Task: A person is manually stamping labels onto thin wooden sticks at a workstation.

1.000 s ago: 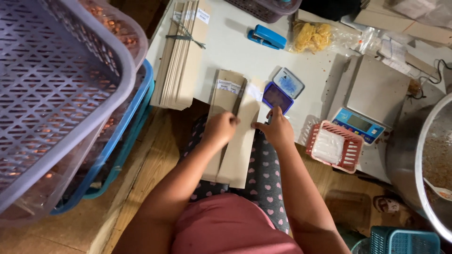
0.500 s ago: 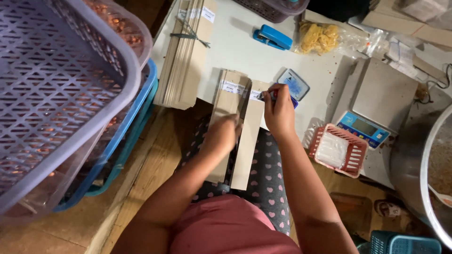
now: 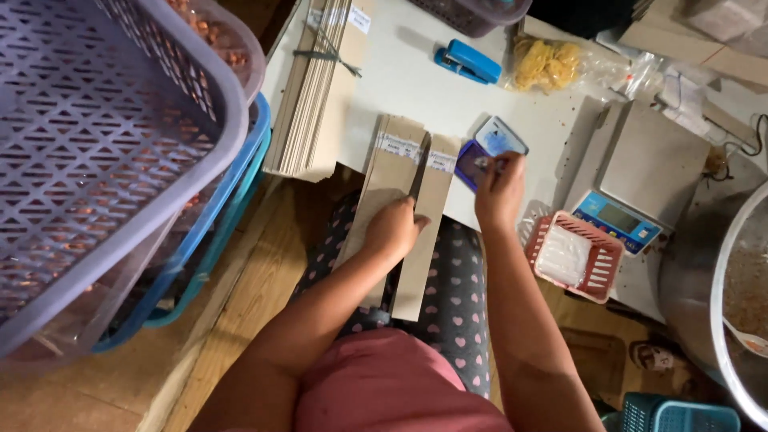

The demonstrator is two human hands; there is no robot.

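A large lilac plastic basket with a slotted lattice wall (image 3: pixel 96 136) fills the upper left of the frame, stacked over a clear tub and a blue tub rim (image 3: pixel 240 192) that crowd against the left edge of the white tabletop (image 3: pixel 408 80). At the right edge curves the rim of a big white basin (image 3: pixel 724 320), and just left of it sits a grey digital scale with a blue display panel (image 3: pixel 640 176). At top centre a thick bundle of flat brown paper bags bound with a dark band (image 3: pixel 316 88) lies on the table, near the baskets. In the middle of the frame, a small stack of long brown paper bags with white labels near their tops (image 3: pixel 392 168) hangs off the table edge over the person's spotted lap; the left hand (image 3: pixel 392 228) presses down on it with fingers curled, holding the top bag in place. Just right of the stack, the right hand (image 3: pixel 498 196) is closed around a small stamp, set on a purple ink pad with its blue lid open (image 3: pixel 490 142). Lower right of that hand lies a small red slotted plastic tray holding white pieces (image 3: pixel 574 258). Towards the top lie a clear bag of yellow rubber bands (image 3: pixel 548 62) and a blue stapler (image 3: pixel 466 62), well apart from both hands.
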